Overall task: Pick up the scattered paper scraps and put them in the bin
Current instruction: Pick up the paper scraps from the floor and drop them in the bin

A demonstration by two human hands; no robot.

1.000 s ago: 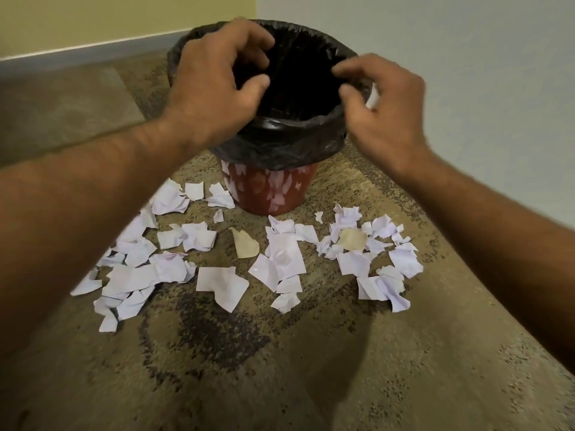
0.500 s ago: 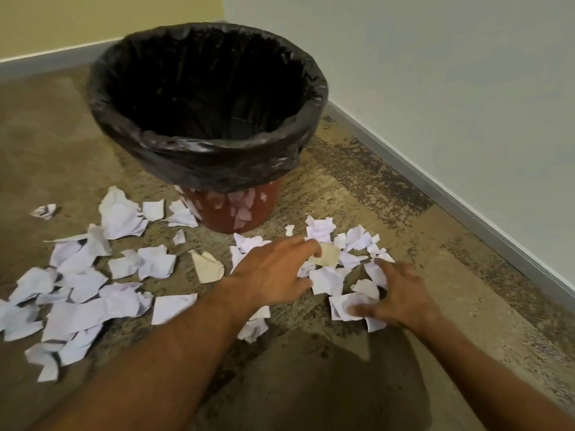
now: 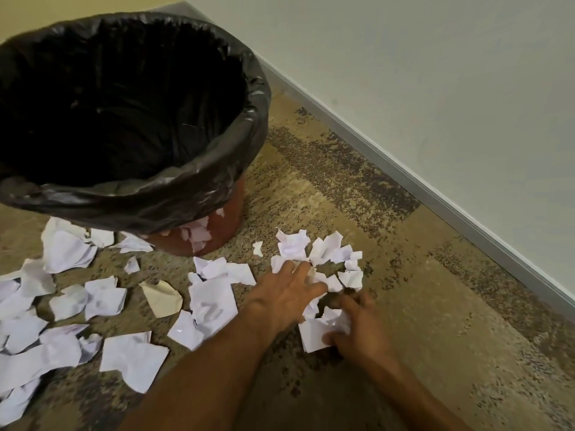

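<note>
A red bin (image 3: 230, 213) lined with a black bag (image 3: 130, 197) stands on the carpet at upper left. Several white paper scraps (image 3: 211, 303) lie scattered in front of it, plus one tan scrap (image 3: 163, 298). My left hand (image 3: 283, 293) lies flat, fingers spread, on the right-hand cluster of scraps (image 3: 326, 250). My right hand (image 3: 361, 331) is just to its right, fingers curled around a bunch of white scraps (image 3: 317, 332) on the floor.
A pale wall with a grey baseboard (image 3: 435, 197) runs diagonally along the right. The floor is mottled brown carpet (image 3: 435, 306). More white scraps (image 3: 46, 337) spread across the left side.
Both hands came down from the bin's rim to the right-hand cluster of scraps. The right hand has since closed around some of them, and the view has shifted closer.
</note>
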